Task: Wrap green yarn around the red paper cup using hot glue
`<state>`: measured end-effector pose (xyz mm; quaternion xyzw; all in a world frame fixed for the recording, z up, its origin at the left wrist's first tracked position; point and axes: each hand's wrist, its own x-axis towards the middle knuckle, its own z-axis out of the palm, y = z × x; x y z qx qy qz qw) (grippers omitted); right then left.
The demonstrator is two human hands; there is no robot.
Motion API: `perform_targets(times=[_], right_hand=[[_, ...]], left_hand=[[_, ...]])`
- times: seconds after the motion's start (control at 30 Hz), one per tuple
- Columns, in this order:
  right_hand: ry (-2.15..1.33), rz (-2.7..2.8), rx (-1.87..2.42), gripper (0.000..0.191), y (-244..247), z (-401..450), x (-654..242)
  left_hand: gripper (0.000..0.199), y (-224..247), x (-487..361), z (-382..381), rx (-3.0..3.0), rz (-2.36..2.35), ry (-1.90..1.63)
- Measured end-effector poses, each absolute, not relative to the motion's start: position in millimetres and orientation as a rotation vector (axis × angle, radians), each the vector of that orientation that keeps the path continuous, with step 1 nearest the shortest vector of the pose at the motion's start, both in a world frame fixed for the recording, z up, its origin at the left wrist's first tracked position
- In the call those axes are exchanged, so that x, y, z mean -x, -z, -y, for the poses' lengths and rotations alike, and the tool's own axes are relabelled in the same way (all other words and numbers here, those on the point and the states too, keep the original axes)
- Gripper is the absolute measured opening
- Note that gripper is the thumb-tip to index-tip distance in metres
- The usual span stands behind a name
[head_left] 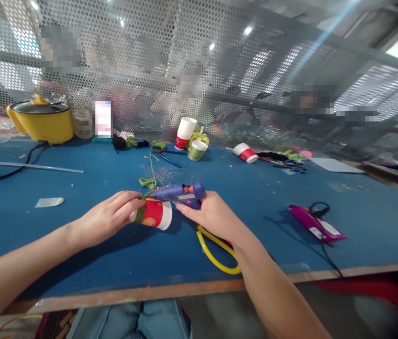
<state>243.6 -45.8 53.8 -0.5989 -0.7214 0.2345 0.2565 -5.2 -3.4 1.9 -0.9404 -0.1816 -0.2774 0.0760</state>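
My left hand grips a red and white paper cup by its yarn-wrapped end. The cup lies on its side, and green yarn winds around the part near my fingers. My right hand is closed around the handle of a blue glue gun. The gun's nozzle points left, just above the cup, close to the yarn; whether it touches cannot be made out. A loose green strand runs from the cup back across the table.
Yellow-handled scissors lie beside my right forearm. Paper cups, a yarn-wrapped cup and a tipped cup sit farther back. A yellow pot stands back left, a purple packet right. Perforated metal mesh bounds the blue table.
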Motion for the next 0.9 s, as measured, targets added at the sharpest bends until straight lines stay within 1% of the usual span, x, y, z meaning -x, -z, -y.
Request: perform_targets(times=[0.1,0.2,0.33,0.47,0.67,0.8,0.9], right_hand=[[-0.684,1.916,1.618,0.018,-54,44,-246],[-0.822,1.839,1.592,0.022,-55,42,-250],[-0.942,1.562,1.536,0.026,-54,32,-262],[-0.794,1.372,1.544,0.032,-45,12,-283],[-0.671,1.354,1.955,0.032,-25,-11,-308],[-0.547,1.391,2.111,0.032,-16,-20,-315],[-0.371,1.449,2.197,0.03,-18,-24,-315]], left_hand=[[0.027,0,6,2,2.831,0.574,0.853],[0.028,3,7,-1,2.866,0.64,0.904],[0.031,5,8,-4,2.898,0.711,0.981],[0.033,7,9,-7,2.897,0.739,1.024],[0.034,9,9,-10,2.882,0.752,1.033],[0.033,8,10,-9,2.876,0.722,1.022],[0.031,7,9,-7,2.872,0.689,1.002]])
